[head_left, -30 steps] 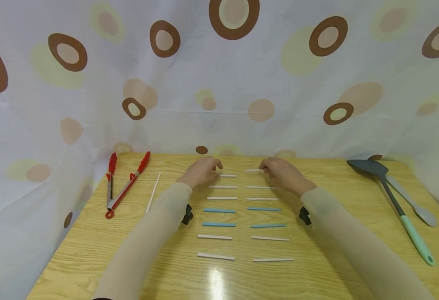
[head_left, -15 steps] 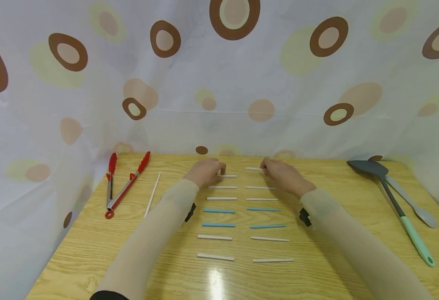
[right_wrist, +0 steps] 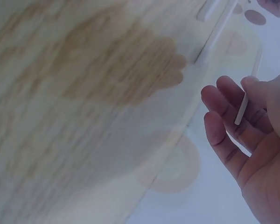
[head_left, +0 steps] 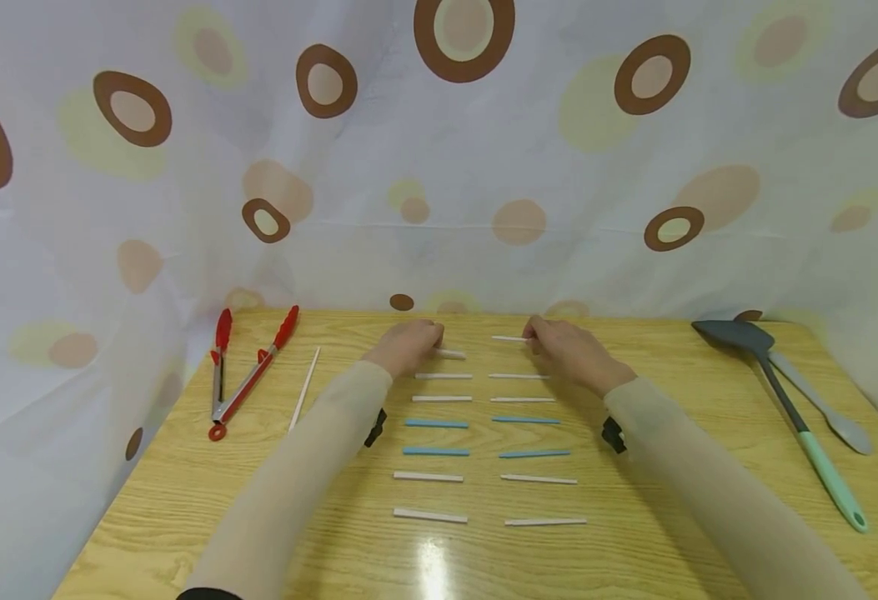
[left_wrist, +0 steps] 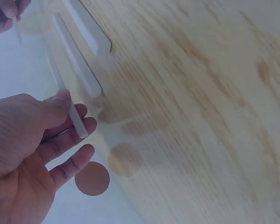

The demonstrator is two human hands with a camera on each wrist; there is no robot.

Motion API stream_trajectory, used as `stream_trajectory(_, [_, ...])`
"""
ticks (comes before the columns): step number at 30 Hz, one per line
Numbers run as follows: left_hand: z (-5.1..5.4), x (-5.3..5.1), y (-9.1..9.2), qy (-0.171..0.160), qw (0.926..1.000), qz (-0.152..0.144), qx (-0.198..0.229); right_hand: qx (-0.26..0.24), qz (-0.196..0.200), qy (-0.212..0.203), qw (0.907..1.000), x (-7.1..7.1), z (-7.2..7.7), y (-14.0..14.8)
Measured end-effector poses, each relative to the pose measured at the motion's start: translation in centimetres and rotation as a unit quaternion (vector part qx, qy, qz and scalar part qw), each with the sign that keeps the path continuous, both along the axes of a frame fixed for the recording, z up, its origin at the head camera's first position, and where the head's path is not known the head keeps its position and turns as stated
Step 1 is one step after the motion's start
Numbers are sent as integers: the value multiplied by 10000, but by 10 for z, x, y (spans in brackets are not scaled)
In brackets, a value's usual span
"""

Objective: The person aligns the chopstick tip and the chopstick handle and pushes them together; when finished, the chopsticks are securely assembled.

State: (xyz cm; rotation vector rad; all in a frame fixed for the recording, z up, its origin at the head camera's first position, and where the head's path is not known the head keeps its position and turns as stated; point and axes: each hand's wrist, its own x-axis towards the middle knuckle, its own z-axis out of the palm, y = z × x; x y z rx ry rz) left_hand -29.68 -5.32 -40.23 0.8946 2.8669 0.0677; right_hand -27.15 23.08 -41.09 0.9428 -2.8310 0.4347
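Near the far edge of the table, my left hand (head_left: pixel 408 346) pinches a slim white stick (left_wrist: pixel 77 116) between thumb and fingers, as the left wrist view shows. Opposite it, my right hand (head_left: pixel 568 350) pinches a thinner white stick (right_wrist: pixel 242 107), whose free end points left toward the other hand. Between my forearms, more sticks lie crosswise in two columns. A white stick (head_left: pixel 444 376) and a blue stick (head_left: pixel 436 451) belong to the left column. The right column includes a white stick (head_left: pixel 519 376) and a blue stick (head_left: pixel 534 454).
Red-tipped tongs (head_left: pixel 247 379) lie spread at the left, with a lone white stick (head_left: pixel 303 389) beside my left sleeve. At the right are a dark turner (head_left: pixel 784 400) with a green handle and a grey spoon (head_left: pixel 829 408). A patterned curtain (head_left: pixel 439 167) hangs behind the table (head_left: pixel 161 500).
My left hand has closed its fingers on the farthest left stick, which now sits slightly tilted and shifted left. My right hand keeps its stick and has barely moved.
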Motion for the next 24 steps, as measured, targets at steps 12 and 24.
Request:
stream_trajectory(12, [19, 9, -20, 197, 9891, -379, 1408, -625, 10, -269, 9977, 7, 17, 3])
stream_trajectory(24, [36, 27, -28, 1128, 9368, -503, 3273, -1158, 594, 1675, 9772, 26, 44, 1])
